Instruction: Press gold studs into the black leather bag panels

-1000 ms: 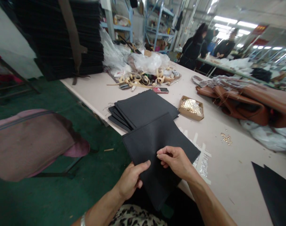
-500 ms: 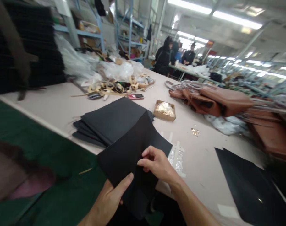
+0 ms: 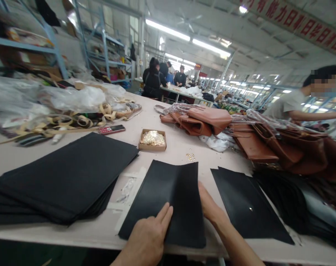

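A black leather-like panel [image 3: 181, 218] lies in front of me near the table's front edge, its right part bowed upward. My left hand [image 3: 151, 231] rests on the panel's face, two fingers stretched out flat. My right hand [image 3: 208, 203] holds the panel's right edge, its fingertips hidden behind the panel. To the left lies a stack of black panels [image 3: 71, 170]. On the right, more black panels [image 3: 240, 199] lie flat, the top one bearing a small shiny metal piece [image 3: 250, 209]. Beneath my panel, a clear plastic patch [image 3: 126, 190] is taped down.
Beyond the panel stand a small cardboard box [image 3: 152, 147] of gold metal pieces and some loose gold pieces [image 3: 190, 155]. Brown bags [image 3: 209, 120] lie at the right. Plastic wrap [image 3: 74, 98], strips and a red phone-like object [image 3: 112, 129] fill the left back. A person [image 3: 288, 99] is at far right.
The panel has come down from the air onto the table and moved right, away from the stack. My left hand now lies on its face; my right hand has shifted to its right edge.
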Available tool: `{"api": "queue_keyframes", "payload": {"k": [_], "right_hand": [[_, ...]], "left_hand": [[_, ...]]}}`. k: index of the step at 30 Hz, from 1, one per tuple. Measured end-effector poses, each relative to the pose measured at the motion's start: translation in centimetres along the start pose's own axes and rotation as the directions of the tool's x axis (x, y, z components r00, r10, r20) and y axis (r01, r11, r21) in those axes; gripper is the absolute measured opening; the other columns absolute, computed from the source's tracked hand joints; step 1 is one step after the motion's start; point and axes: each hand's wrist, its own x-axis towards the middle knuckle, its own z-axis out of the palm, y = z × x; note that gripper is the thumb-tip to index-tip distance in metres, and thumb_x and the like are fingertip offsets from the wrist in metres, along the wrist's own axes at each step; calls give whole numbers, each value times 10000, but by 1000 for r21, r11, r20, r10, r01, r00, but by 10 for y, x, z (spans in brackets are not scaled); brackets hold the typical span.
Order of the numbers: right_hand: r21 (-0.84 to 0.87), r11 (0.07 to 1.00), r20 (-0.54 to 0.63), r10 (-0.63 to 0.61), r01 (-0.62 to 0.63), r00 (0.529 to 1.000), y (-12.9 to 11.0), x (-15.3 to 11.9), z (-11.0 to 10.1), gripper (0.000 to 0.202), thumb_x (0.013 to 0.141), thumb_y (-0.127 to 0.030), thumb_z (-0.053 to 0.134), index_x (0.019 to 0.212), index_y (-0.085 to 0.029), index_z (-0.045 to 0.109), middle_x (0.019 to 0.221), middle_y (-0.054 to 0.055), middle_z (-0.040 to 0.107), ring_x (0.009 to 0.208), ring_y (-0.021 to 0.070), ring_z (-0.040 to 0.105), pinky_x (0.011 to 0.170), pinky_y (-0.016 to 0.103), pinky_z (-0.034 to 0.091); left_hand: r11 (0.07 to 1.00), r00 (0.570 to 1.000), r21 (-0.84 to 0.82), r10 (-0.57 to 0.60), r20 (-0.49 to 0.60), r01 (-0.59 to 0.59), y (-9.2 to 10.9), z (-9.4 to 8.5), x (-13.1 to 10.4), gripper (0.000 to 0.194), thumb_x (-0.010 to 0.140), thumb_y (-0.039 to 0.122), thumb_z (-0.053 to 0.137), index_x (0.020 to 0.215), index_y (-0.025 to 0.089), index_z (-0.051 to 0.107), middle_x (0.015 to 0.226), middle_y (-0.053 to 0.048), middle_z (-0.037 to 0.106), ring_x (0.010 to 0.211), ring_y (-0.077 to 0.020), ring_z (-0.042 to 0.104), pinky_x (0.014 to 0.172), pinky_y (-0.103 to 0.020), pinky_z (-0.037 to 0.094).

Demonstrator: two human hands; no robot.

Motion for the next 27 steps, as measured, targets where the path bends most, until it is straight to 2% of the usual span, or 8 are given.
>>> {"api": "queue_keyframes", "payload": {"k": [2, 4, 6, 9, 12, 16, 20, 27], "right_hand": [[-223, 970, -16, 98, -99, 995, 31, -1, -16, 231, 869, -193, 509, 993, -189, 704, 1097, 85, 707, 1029, 222, 636, 925, 337, 482], [-380, 891, -107, 226, -250, 968, 60, 7, -33, 283, 861, -149, 476, 1019, -177, 709, 1030, 87, 732, 976, 217, 673, 889, 333, 500], [-422, 842, -177, 286, -336, 942, 84, 22, -47, 303, 865, -160, 480, 1074, -160, 700, 1026, 94, 741, 960, 216, 691, 886, 332, 506], [-461, 823, -169, 285, -332, 943, 103, 52, -54, 305, 879, -186, 492, 1100, -149, 699, 1051, 91, 741, 977, 199, 692, 902, 301, 496], [-536, 801, -104, 252, -267, 962, 106, 79, -47, 305, 887, -180, 491, 1103, -155, 705, 1080, 93, 733, 1004, 195, 678, 930, 290, 471], [-641, 746, 4, 239, -181, 971, 106, 100, -34, 268, 871, -152, 504, 1005, -165, 736, 1058, 116, 729, 1018, 218, 663, 928, 302, 458], [-704, 686, 21, 277, -182, 961, 108, 110, -26, 264, 844, -110, 510, 989, -149, 727, 999, 138, 733, 948, 225, 678, 874, 303, 469], [-680, 690, -37, 304, -247, 952, 104, 117, -30, 273, 815, -81, 498, 935, -141, 736, 946, 155, 741, 910, 254, 689, 848, 343, 478]], "left_hand": [[999, 1000, 44, 19, 23, -20, 5, 13, 3, 845, 560, 9, 422, 1400, 85, 474, 1479, -153, 398, 810, -236, 702, 733, -389, 596], [999, 1000, 53, 7, -4, -6, 5, 22, 0, 870, 518, 39, 453, 1386, 91, 497, 1493, -140, 385, 845, -243, 688, 769, -390, 585], [999, 999, 36, 1, -49, 1, 3, 27, -4, 852, 519, 64, 474, 1368, 102, 523, 1494, -122, 398, 879, -248, 676, 799, -382, 572], [1000, 993, 5, 22, -113, -22, -2, 33, -8, 818, 529, 89, 490, 1345, 97, 547, 1489, -116, 416, 890, -256, 667, 805, -377, 559], [999, 988, 3, 51, -147, -51, -9, 41, -10, 810, 532, 100, 504, 1342, 93, 544, 1480, -120, 424, 872, -263, 669, 774, -378, 558], [995, 974, 14, 104, -200, -104, -14, 54, -11, 681, 672, 170, 539, 1352, 131, 531, 1459, -122, 449, 822, -248, 676, 715, -362, 555], [998, 966, -41, 43, -254, -55, -12, 61, -14, 599, 763, 289, 559, 1354, 192, 533, 1449, -109, 473, 842, -266, 669, 730, -380, 540], [994, 987, -81, 56, -151, -69, -8, 45, -10, 651, 724, 260, 586, 1362, 153, 516, 1455, -131, 473, 921, -277, 657, 790, -378, 518]]}}
